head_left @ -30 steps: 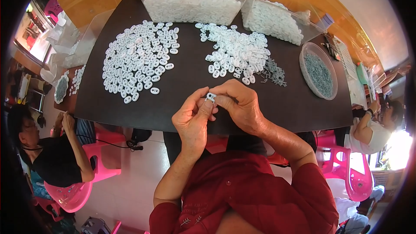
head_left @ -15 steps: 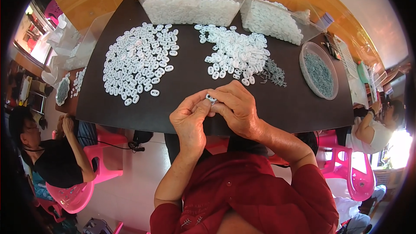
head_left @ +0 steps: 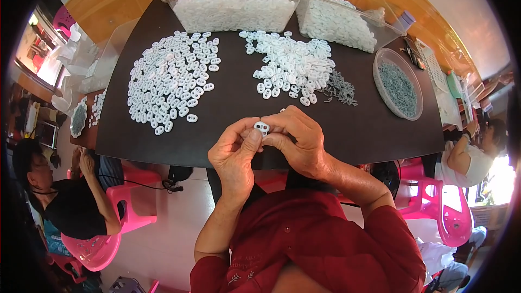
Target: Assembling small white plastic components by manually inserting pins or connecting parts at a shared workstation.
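Both hands meet over the table's front edge around a small white oval plastic piece with two holes [head_left: 262, 127]. My left hand [head_left: 233, 154] pinches it between thumb and fingers from the left. From the other side, the thumb and index finger of my right hand [head_left: 302, 142] grip it too. A bit of white shows behind my right index finger; I cannot make out what it is. Beyond my hands lies a heap of white pieces [head_left: 293, 65], with small grey slender parts [head_left: 342, 88] at its right. A wider spread of two-holed white pieces [head_left: 168, 78] covers the table's left.
Two clear bins [head_left: 184, 28] of white pieces line the dark table's [head_left: 233, 84] far edge. A round tub [head_left: 378, 95] of grey parts stands right. One person [head_left: 76, 201] sits left, another [head_left: 467, 157] right, near pink plastic chairs [head_left: 130, 206].
The white piece has turned so that its holed face shows more fully between my fingers. Both hands have shifted slightly left, and the view has moved a little.
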Motion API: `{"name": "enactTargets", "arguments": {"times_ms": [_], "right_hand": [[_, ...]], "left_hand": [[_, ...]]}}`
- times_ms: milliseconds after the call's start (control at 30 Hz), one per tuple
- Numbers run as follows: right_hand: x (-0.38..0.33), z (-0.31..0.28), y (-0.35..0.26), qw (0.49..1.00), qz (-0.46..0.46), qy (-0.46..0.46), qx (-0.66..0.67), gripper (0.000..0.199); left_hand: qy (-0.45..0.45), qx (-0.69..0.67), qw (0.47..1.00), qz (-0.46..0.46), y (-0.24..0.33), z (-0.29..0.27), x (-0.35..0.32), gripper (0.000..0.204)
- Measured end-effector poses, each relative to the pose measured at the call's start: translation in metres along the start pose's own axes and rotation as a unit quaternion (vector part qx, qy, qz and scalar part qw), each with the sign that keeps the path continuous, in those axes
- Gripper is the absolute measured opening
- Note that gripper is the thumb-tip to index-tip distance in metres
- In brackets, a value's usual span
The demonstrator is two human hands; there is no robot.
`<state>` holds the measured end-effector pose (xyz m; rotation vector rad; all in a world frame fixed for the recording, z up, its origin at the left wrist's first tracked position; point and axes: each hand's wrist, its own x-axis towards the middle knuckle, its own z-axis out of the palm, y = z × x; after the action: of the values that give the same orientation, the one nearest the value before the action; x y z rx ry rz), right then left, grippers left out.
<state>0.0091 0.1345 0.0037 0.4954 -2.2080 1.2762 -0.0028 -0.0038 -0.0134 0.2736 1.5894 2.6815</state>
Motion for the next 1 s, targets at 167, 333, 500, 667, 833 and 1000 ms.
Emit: {"name": "enactTargets", "arguments": {"times_ms": [167, 333, 500, 667, 833, 1000], "right_hand": [[0.002, 0.001, -0.003, 1.000, -0.002, 0.002, 0.026, 0.030], [-0.002, 0.007, -0.007, 0.999, -0.025, 0.023, -0.002, 0.033], [-0.002, 0.011, -0.009, 0.997, -0.061, 0.042, -0.025, 0.034], [-0.003, 0.015, -0.010, 0.994, -0.090, 0.057, -0.021, 0.031], [-0.006, 0.019, -0.006, 0.988, -0.128, 0.075, -0.037, 0.031], [-0.007, 0.019, -0.012, 0.991, -0.113, 0.058, -0.040, 0.032]], "left_hand": [[-0.003, 0.012, 1.000, 0.025, -0.003, 0.001, -0.002, 0.021], [0.022, -0.028, 0.998, 0.059, -0.006, 0.004, -0.005, 0.022], [0.037, -0.044, 0.995, 0.077, -0.006, 0.007, -0.010, 0.022], [0.039, -0.026, 0.993, 0.109, -0.006, 0.006, -0.014, 0.022], [0.037, -0.022, 0.990, 0.135, -0.011, 0.005, -0.018, 0.020], [0.052, -0.015, 0.992, 0.116, -0.008, 0.007, -0.019, 0.020]]}}
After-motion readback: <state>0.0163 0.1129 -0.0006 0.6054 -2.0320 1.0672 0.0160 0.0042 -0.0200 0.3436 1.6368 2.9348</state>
